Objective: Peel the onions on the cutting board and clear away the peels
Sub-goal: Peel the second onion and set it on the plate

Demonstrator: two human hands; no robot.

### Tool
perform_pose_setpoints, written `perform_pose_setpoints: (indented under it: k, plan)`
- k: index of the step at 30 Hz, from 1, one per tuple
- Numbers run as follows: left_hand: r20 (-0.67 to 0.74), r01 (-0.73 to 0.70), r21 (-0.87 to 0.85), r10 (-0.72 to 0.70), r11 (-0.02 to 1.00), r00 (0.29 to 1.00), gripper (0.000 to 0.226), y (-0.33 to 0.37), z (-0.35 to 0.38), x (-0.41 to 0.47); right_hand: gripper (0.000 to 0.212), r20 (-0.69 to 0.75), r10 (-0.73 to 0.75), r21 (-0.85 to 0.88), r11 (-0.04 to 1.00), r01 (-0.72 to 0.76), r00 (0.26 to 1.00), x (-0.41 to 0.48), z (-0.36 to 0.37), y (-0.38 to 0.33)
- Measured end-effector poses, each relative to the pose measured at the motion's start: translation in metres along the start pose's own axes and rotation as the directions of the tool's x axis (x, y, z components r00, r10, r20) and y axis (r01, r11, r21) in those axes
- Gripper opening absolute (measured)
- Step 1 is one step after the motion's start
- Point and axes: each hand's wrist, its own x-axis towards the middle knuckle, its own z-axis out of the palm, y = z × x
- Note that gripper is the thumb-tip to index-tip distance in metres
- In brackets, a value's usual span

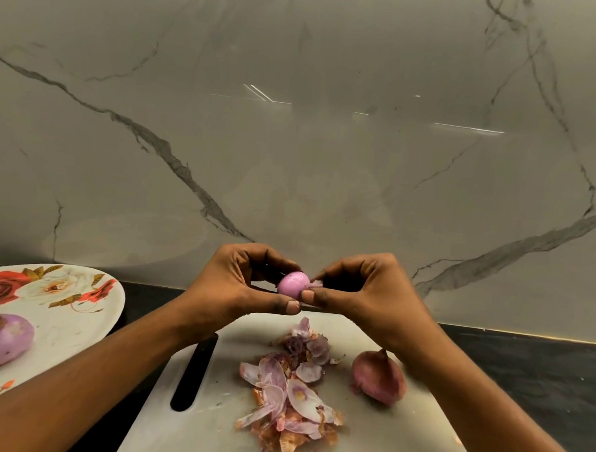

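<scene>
Head view. The small, glossy pink-purple onion [292,284] was held in the air above the far edge of the white plastic cutting board [400,435]. The left hand [239,284] had its grip clamped round the onion, thumb below and curled fingers behind. The right hand [365,290] had its grip pinched on a thin pale flap of skin [316,283] at the onion's right side.

Risks, as judged:
- The bared surface looked slick. A sharp pull on the flap could slip the onion out of the left grip and onto the board.
- The flap looked thin and might tear short, leaving a remnant.
- The reddish-brown unpeeled onion [378,378] lay on the board just beneath the right wrist, where a lowered forearm could set it rolling toward the dark tabletop [522,365].
- The heap of peels [289,396] looked light, and careless sweeping could scatter it off the board.

Materials. The peels were papery, curled shards, purple-white and tan. The board was matte and scuffed, with a dark slot handle [194,371]. A rose-patterned plate [81,319] at the left carried a larger peeled purple onion [1,341]. The wall behind was polished, grey-veined marble [294,123].
</scene>
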Motion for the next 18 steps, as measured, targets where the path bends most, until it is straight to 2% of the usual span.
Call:
perform_pose_setpoints:
  k: [4, 9, 14, 18]
  plan:
    - [0.012, 0.039, -0.042, -0.038, 0.998, 0.999, 0.048, -0.002, 0.001, 0.001, 0.014, -0.022, -0.057, -0.063, 0.996, 0.056, 0.998, 0.0, 0.0, 0.002]
    - [0.029, 0.081, -0.205, -0.076, 0.976, 0.997, 0.048, -0.004, 0.005, 0.001, 0.013, 0.013, -0.021, 0.08, 0.997, 0.02, 1.0, 0.004, -0.003, 0.003]
    - [-0.032, 0.101, -0.292, -0.116, 0.951, 0.993, 0.046, -0.002, 0.001, 0.003, 0.016, 0.168, 0.056, 0.331, 0.937, -0.11, 0.984, 0.001, -0.015, -0.002]
    - [-0.049, 0.099, -0.246, -0.114, 0.964, 0.992, 0.048, -0.001, -0.002, 0.004, 0.014, 0.086, 0.075, 0.3, 0.949, -0.098, 0.993, 0.003, -0.015, 0.001]
